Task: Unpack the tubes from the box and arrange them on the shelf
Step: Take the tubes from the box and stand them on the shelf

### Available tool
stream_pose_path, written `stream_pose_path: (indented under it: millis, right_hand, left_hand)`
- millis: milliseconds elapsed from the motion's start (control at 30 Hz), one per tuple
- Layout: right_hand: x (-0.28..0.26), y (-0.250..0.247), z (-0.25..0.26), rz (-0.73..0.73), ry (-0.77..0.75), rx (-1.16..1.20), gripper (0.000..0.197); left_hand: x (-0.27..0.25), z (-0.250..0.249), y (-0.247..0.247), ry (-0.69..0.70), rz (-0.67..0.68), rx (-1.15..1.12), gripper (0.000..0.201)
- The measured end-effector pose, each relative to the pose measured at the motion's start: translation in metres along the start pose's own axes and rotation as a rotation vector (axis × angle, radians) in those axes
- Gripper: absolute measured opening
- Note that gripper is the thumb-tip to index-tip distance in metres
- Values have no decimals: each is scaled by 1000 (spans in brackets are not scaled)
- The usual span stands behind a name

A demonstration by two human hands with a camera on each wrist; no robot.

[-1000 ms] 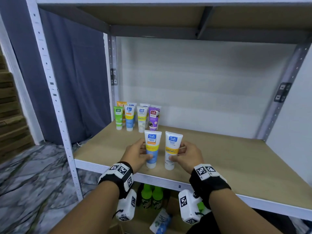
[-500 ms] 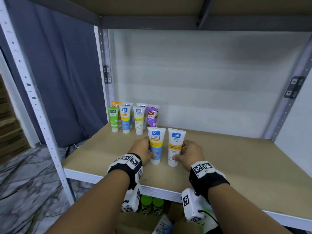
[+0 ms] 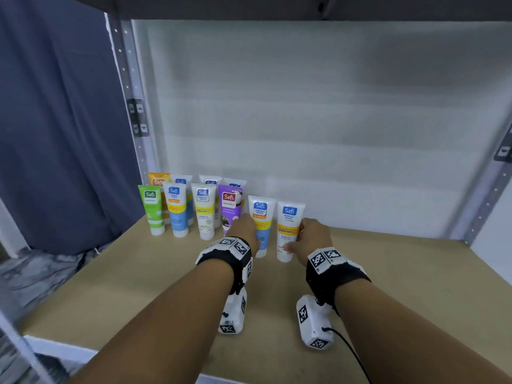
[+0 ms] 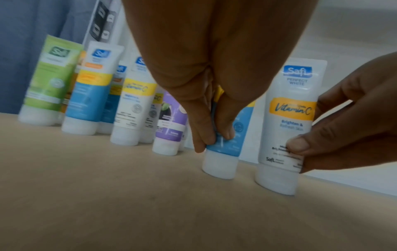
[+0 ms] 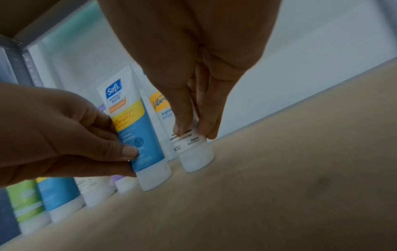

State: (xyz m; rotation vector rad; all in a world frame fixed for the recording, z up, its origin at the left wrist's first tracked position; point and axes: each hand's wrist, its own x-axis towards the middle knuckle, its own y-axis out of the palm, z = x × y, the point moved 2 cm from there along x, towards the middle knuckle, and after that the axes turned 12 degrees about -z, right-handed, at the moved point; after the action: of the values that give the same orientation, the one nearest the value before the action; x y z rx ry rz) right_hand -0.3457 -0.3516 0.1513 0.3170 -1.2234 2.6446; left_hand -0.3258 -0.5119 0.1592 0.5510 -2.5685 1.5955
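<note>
White tube (image 4: 290, 122) reads "Safi Perfect White Vitamin C"; purple tube (image 3: 230, 207) "Safi Naturals"

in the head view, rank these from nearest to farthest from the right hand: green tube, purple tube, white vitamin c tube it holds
1. White vitamin C tube, gripped in the right hand itself.
2. Purple tube, past the left hand, at the front row's right end.
3. Green tube, at the row's far left end.

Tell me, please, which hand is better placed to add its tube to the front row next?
Left. The left hand holds the blue tube right beside the purple tube ending the row; the right hand's tube stands farther out.
</note>
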Motion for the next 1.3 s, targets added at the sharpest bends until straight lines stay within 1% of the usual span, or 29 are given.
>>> stream_pose_path:
  millis: [100,233,333,567,667,733,867,967,1033,1133,1233,1300]
  right_hand:
    - [22,5,-1,0,1,-30,43]
    - [48,11,-4,-6,20,-42,46]
    - [61,16,-7,-13,33,-59,46]
    - [75,21,-6,-12,24,-85,44]
    - [75,20,-5,-1,44,-75,45]
    - [72,19,-5,19,64,-78,45]
    - [54,13,-6,82,115,-125,50]
    - [33,6,-1,85,96,-145,49]
    - [17,1,8,113,67,-147,46]
    - [-16,-4,29,152,4,-133,33]
    - [-56,-8,52,192,-92,-146,33]
    - [-85,-9,69,224,-134,-133,35]
  left_hand:
    - [19,-10,8,-12,-10,75,41]
    - [43,-22,14,-29,-20,160,47]
    - [55,-27,21,-16,-28,218,43]
    - [64,-30,27,-56,-84,214,38]
    - [60,-29,26,-63,-75,215,38]
    - [56,-28,25,-36,-50,238,35]
    - [40,-24,16,-1,5,240,24]
    - [20,-17,1,18,31,208,27]
    - [2,-12,-14,62,37,217,28]
    - [-32,0,-34,131,42,297,30]
    - [-70,18,-56,117,27,329,36]
    - [-97,32,-71,111,14,317,36]
